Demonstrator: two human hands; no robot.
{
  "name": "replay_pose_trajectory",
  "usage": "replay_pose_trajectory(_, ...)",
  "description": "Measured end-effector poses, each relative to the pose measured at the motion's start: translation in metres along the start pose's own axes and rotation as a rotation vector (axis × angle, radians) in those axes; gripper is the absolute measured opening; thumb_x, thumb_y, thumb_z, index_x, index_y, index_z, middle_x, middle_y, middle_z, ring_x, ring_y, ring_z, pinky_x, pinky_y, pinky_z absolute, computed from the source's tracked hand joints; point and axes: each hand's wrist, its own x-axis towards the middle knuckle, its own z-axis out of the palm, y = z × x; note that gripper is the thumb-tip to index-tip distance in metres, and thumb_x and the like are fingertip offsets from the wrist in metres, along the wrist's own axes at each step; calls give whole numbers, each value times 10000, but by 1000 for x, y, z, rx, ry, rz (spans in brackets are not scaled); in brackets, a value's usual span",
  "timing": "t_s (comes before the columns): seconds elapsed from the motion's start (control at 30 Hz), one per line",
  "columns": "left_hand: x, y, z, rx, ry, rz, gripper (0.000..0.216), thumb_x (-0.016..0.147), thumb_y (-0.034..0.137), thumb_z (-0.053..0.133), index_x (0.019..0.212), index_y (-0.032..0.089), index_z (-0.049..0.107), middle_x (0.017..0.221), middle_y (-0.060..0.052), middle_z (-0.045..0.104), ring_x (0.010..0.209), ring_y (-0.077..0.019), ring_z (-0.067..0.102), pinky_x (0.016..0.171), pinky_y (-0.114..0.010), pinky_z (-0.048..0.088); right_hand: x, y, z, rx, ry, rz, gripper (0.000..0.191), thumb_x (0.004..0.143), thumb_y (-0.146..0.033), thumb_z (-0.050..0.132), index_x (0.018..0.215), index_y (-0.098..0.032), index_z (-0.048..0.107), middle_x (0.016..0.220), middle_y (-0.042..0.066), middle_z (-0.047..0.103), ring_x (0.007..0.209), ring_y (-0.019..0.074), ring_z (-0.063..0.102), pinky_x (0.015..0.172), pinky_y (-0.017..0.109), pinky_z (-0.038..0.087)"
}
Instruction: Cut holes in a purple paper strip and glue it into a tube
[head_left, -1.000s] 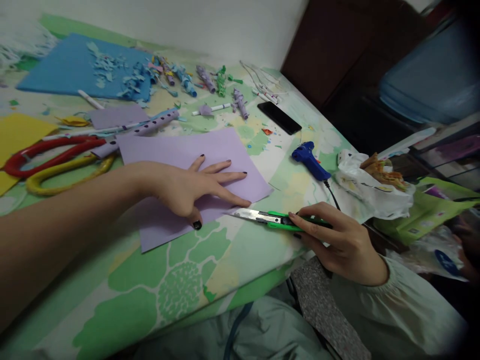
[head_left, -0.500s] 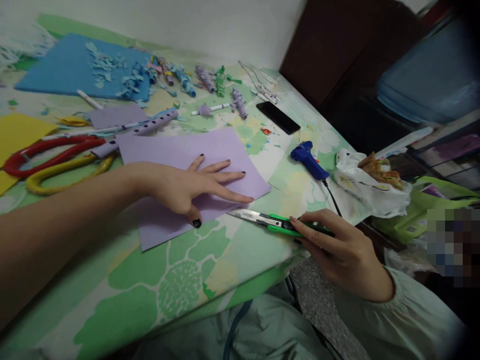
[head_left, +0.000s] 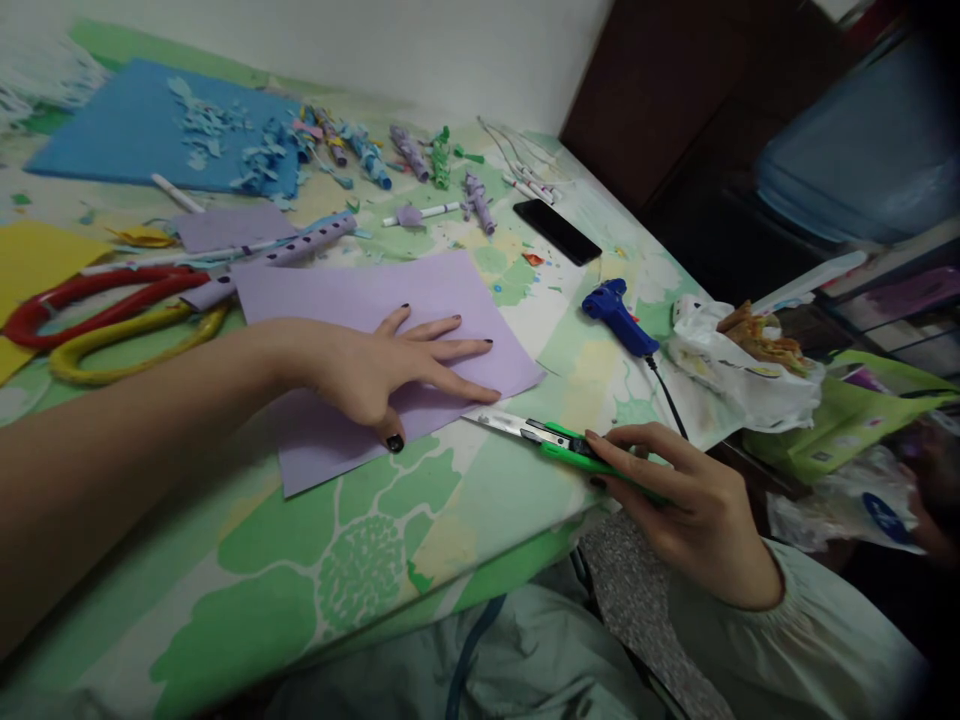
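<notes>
A sheet of purple paper (head_left: 322, 290) lies on the table, its near edge slanting up to the right. My left hand (head_left: 375, 370) presses flat on it with the fingers spread. In my right hand (head_left: 682, 500) is a green utility knife (head_left: 566, 447), blade out and pointing left. The blade tip rests at the paper's near edge, just below my left index finger; whether it lies under the sheet I cannot tell.
Large scissors with red and yellow handles (head_left: 135, 345) lie left, beside a rolled purple paper tube (head_left: 300, 245). Behind are blue foam (head_left: 112, 130) with scraps, a phone (head_left: 556, 231) and several wrapped rolls. A blue glue gun (head_left: 619, 318) and plastic bag (head_left: 780, 385) sit right.
The knife has shifted very slightly right and turned a little, its blade tip still by the paper's edge. My left hand keeps its place on the sheet.
</notes>
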Motion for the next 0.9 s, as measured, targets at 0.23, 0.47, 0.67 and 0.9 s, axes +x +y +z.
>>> replay_pose_trajectory(0.23, 1, -3, 2, -31, 32, 23, 924, 634, 200, 715, 1389, 529, 294, 1581, 91, -45, 1427, -382, -88, 1045, -692, -88, -3, -4, -2, -74, -22, -4, 357, 852, -73, 577, 1197, -146, 635, 1013, 142, 623, 885, 217, 611, 686, 342, 536)
replay_pose_trajectory(0.47, 1, -2, 1, 2, 17, 5, 937, 645, 178, 703, 1392, 540, 269, 1582, 86, -64, 1432, -367, -91, 1041, -701, -60, 5, -11, 3, -57, -24, -24, 342, 858, -79, 570, 1183, -159, 642, 1006, 131, 623, 873, 197, 615, 675, 313, 545)
replay_pose_trajectory(0.67, 1, -3, 2, 5, 14, 14, 927, 657, 199, 694, 1399, 534, 251, 1582, 100, -73, 1435, -358, -102, 1049, -683, -77, 14, -10, -1, -49, 1, -76, 304, 867, -94, 551, 1132, -183, 669, 974, 126, 640, 821, 195, 636, 643, 316, 554)
replay_pose_trajectory(0.9, 1, -3, 1, 5, 9, 1, 933, 652, 208, 706, 1393, 545, 251, 1579, 108, -80, 1437, -340, -118, 1046, -679, -85, 17, -5, 1, -13, -17, -93, 308, 863, -91, 548, 1131, -173, 676, 969, 130, 647, 831, 206, 641, 645, 326, 551)
